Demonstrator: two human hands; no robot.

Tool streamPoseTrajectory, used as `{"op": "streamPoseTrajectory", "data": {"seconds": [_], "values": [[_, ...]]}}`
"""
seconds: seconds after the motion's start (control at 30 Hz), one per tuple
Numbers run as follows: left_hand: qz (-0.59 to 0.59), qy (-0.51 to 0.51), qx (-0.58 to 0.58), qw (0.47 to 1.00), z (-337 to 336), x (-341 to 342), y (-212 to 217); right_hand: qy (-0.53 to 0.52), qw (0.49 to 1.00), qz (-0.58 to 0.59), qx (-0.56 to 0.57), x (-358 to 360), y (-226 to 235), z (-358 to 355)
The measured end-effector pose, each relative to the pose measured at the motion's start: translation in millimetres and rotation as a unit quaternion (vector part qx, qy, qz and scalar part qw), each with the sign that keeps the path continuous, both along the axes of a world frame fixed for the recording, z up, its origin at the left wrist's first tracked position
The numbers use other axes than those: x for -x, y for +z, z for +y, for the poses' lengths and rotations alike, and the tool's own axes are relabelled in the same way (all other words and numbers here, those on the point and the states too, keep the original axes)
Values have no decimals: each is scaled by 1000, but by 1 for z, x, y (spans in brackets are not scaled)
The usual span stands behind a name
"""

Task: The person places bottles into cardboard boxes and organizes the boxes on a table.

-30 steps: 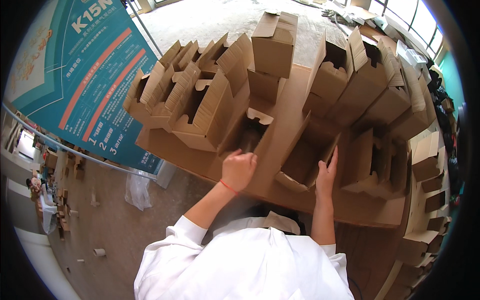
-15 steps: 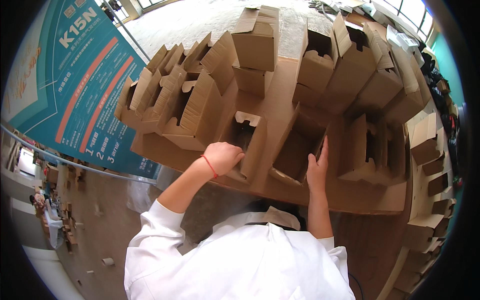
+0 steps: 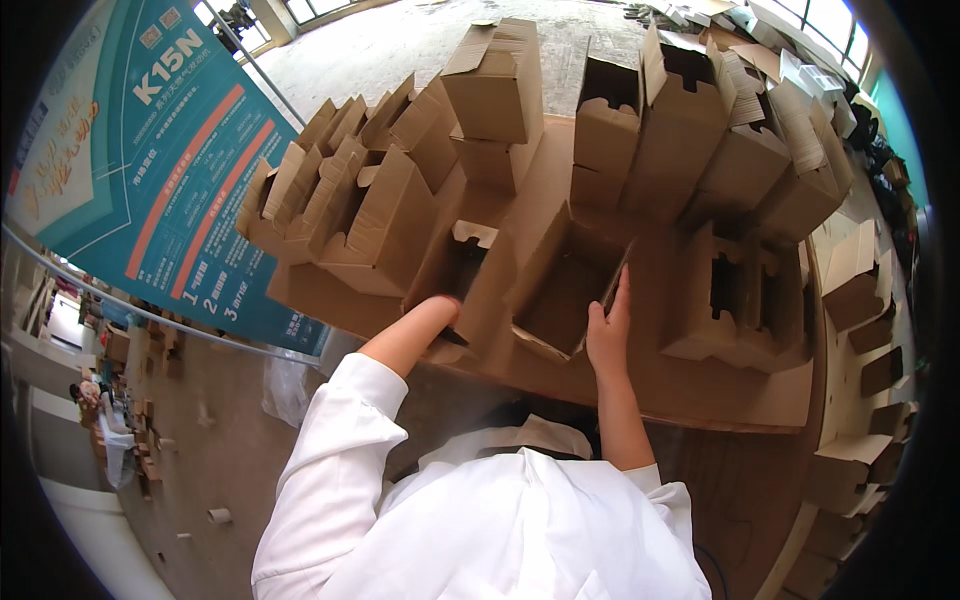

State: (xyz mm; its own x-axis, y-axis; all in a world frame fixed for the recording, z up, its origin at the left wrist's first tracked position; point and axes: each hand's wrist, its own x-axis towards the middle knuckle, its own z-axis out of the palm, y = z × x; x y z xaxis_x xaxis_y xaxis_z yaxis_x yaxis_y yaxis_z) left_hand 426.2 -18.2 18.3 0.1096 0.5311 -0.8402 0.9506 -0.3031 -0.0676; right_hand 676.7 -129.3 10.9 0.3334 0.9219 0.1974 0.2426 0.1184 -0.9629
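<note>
My left hand [image 3: 440, 310] reaches down into a narrow open cardboard box [image 3: 487, 300] near the table's front edge. Its fingers are hidden inside, so I cannot tell whether they are open or closed. Just to the right lies a wider, open-topped cardboard box [image 3: 565, 290] whose brown inner walls show, with nothing visible in it. My right hand [image 3: 610, 325] holds that box's right wall, the thumb at the near edge and the straight fingers along the outer side.
Open cardboard boxes [image 3: 385, 225] crowd the left of the cardboard-covered table [image 3: 720, 400]. Taller boxes [image 3: 680, 130] stand at the back right, and more [image 3: 730, 300] sit right of my right hand. One box [image 3: 495, 85] is stacked at the back. A teal banner [image 3: 190, 180] leans at left.
My left hand has gone from the narrow box's rim down into it, and its fingers have dropped out of sight. My right hand stays at the wider box's right wall.
</note>
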Motion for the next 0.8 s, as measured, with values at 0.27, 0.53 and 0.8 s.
{"op": "streamPoseTrajectory", "data": {"seconds": [0.27,0.53,0.8], "values": [[-143,231,-130,954,-14,51,-101,48,998,30,33,-4,5,-5],[-325,401,-127,847,-44,34,86,60,997,-13,35,-10,5,-3],[-634,332,-91,692,-125,50,181,61,998,-3,10,-15,1,-7]]}}
